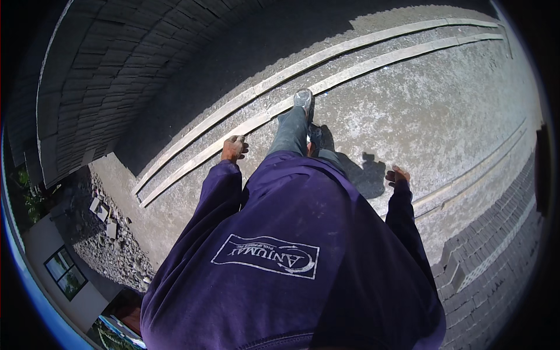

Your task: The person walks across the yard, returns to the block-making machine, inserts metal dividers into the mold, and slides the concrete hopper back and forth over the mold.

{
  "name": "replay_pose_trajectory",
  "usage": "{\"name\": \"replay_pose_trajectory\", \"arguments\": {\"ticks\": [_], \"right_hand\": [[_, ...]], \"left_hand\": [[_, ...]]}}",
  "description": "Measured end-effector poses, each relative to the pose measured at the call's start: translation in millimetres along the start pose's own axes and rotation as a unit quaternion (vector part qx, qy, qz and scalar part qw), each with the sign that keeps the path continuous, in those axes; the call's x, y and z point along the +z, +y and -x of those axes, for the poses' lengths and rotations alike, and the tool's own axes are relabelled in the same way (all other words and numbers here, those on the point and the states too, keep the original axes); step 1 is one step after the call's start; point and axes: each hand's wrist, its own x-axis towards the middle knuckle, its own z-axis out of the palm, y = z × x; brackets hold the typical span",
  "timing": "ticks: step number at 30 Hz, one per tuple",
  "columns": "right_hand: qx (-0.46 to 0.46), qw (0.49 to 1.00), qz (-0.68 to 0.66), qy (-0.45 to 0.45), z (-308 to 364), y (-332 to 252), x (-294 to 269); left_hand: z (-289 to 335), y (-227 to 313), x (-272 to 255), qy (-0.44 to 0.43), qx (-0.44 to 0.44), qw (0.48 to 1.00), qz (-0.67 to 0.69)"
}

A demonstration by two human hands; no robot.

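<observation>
My left hand (234, 149) hangs beside my left leg, with its fingers curled in and nothing visible in them. Below it on the ground runs the nearer of two long pale rails (256, 120); the hand appears apart from it. On the other side of my body, my right hand (398, 175) hangs away from my hip, its fingers loosely bent and partly spread, holding nothing I can see. One shoe (303, 99) is stretched forward at the nearer rail. My other foot is mostly hidden in shadow behind my trousers.
Dark stacks of blocks (93, 87) rise at the left. Rubble with loose blocks (111, 230) lies at the lower left, near a white wall with a window (64, 271). More stacked grey blocks (490, 256) and thin rails (466, 181) are on the right.
</observation>
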Motion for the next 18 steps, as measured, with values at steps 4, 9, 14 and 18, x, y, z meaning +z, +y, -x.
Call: {"name": "replay_pose_trajectory", "arguments": {"ticks": [4,9,14,18], "right_hand": [[-0.124,0.99,-0.012,-0.061,-8.1,-69.2,18.8],[0.0,0.999,0.035,-0.037,-51.2,-0.2,-13.3],[0.139,0.989,0.049,-0.022,-54.4,132.8,-56.6],[0.179,0.983,0.038,-0.013,-58.8,155.5,-48.3]], "left_hand": [[36.2,-53.7,-20.8,0.025,-0.101,0.994,0.018],[27.4,-22.4,-38.3,0.076,-0.077,0.994,0.019],[2.2,63.7,-8.5,0.075,0.064,0.995,0.012],[-6.9,97.0,14.2,0.034,0.128,0.99,-0.056]]}}
